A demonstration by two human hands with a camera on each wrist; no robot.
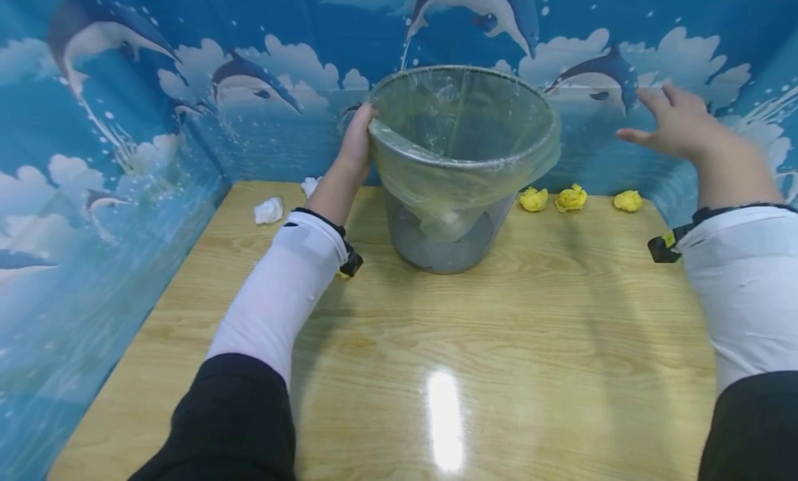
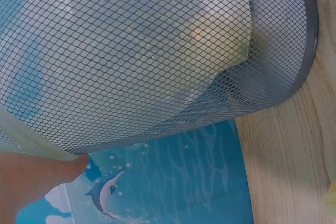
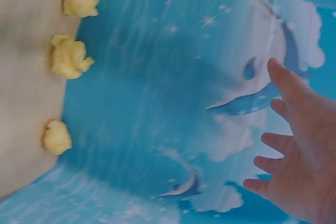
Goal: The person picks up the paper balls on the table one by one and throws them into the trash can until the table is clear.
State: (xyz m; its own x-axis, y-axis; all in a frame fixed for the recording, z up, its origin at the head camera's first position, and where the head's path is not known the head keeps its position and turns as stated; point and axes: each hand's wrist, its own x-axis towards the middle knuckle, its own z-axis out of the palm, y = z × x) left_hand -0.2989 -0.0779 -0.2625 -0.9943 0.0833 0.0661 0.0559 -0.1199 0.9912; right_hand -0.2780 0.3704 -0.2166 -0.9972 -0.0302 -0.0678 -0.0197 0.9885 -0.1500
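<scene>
A grey wire-mesh wastebasket [image 1: 449, 245] lined with a clear plastic bag [image 1: 464, 131] stands at the back middle of the wooden table [image 1: 499, 342], its mouth tipped toward me. My left hand [image 1: 360, 138] grips its rim on the left side, over the bag's folded edge. In the left wrist view the mesh wall [image 2: 157, 51] fills the frame, with part of the left hand [image 2: 37, 179] at the lower left. My right hand [image 1: 667, 117] hovers open in the air to the right of the basket, fingers spread, touching nothing; its fingers [image 3: 294, 156] show against the backdrop.
Three yellow crumpled paper balls [image 1: 533, 199] [image 1: 571, 198] [image 1: 627, 201] lie along the back edge to the right of the basket, also in the right wrist view [image 3: 68, 56]. Two white paper balls [image 1: 269, 210] [image 1: 309, 186] lie at the back left. Blue dolphin-printed walls enclose three sides.
</scene>
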